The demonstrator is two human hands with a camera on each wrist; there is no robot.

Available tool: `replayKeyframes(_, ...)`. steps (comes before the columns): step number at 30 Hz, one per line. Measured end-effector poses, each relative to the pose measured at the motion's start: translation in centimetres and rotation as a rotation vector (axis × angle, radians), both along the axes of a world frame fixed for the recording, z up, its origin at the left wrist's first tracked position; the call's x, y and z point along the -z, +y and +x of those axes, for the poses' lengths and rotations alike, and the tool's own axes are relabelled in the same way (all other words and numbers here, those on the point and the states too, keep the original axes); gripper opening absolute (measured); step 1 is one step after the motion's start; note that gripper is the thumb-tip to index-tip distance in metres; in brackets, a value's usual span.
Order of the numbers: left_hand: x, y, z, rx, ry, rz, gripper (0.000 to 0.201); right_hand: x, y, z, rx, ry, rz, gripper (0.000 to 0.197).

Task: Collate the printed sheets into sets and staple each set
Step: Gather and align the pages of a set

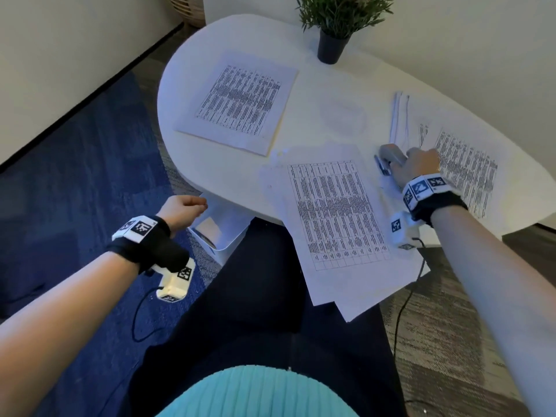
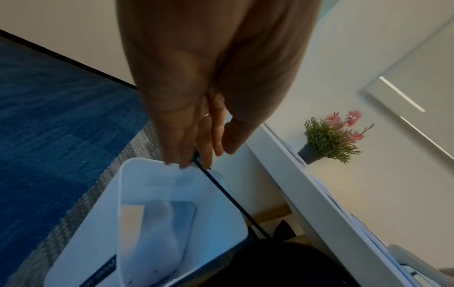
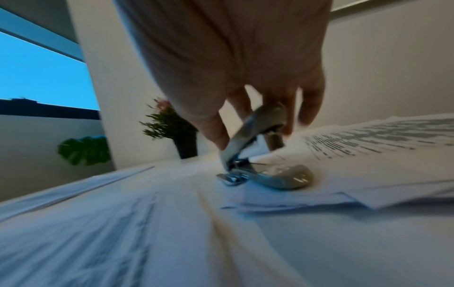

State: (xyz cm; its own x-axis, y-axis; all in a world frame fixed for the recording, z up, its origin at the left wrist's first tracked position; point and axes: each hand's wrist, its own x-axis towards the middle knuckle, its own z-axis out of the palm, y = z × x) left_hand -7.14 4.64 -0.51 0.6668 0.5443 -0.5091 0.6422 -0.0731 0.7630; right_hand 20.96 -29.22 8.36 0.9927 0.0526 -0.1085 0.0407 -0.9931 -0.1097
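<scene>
Three stacks of printed sheets lie on the white oval table [image 1: 316, 85]: one at the far left [image 1: 237, 100], one at the near middle [image 1: 337, 212] overhanging the table's front edge, and one on the right [image 1: 469, 170]. A grey metal stapler [image 1: 389, 159] sits between the middle and right stacks. My right hand [image 1: 418, 167] grips the stapler's [image 3: 260, 151] raised top arm, thumb on one side and fingers on the other, while its base rests on the paper. My left hand [image 1: 183, 209] hangs off the table's left edge, its relaxed fingers [image 2: 203, 136] holding nothing.
A white bin [image 1: 228, 251] stands on the floor under my left hand, its rim [image 2: 137, 169] just below the fingertips. A potted plant [image 1: 331, 46] stands at the table's back edge. A few folded white sheets [image 1: 398, 115] lie beyond the stapler. Blue carpet lies to the left.
</scene>
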Motion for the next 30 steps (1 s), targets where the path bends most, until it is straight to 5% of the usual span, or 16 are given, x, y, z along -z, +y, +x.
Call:
replayKeyframes(3, -0.8, -0.3, 0.5, 0.107, 0.044, 0.172, 0.027, -0.8, 0.1, -2.7, -0.106, -0.213, 0.085, 0.022)
replayKeyframes(6, -3.0, -1.3, 0.8, 0.290, 0.112, 0.306, 0.011, -0.7, 0.0, -5.2, -0.306, -0.128, 0.215, 0.009)
replayKeyframes(9, -5.5, -4.1, 1.9, 0.417, 0.049, 0.313, 0.013, 0.4, 0.0, -6.9, -0.280, 0.164, 0.076, 0.042)
replayKeyframes(13, -6.5, -7.3, 4.2, 0.484, 0.008, 0.182, 0.011, 0.6, 0.2, -8.4, -0.126, 0.335, -0.157, 0.115)
replayKeyframes(17, -6.4, -9.8, 6.0, 0.450, 0.073, 0.074, 0.027, 0.7, 0.8, -8.8, -0.100, 0.414, -0.143, 0.142)
replayKeyframes(20, -6.4, -10.8, 6.6, 0.422, 0.079, 0.028, 0.044, 0.9, 0.8, -9.3, -0.120, 0.406, -0.059, 0.131)
replayKeyframes(25, -7.0, -11.1, 6.4, 0.470, 0.019, 0.124, 0.048, 0.9, 0.7, -10.5, -0.160, 0.444, 0.028, 0.084)
replayKeyframes(28, -8.2, -12.1, 6.5, 0.448, -0.112, 0.080, 0.029, 0.8, 0.7, -10.6, -0.124, 0.424, 0.131, 0.093)
replayKeyframes(30, -9.5, -12.4, 6.7, 0.367, -0.214, 0.006, 0.032, 0.1, 0.4, -10.0, -0.048, 0.383, 0.372, 0.100)
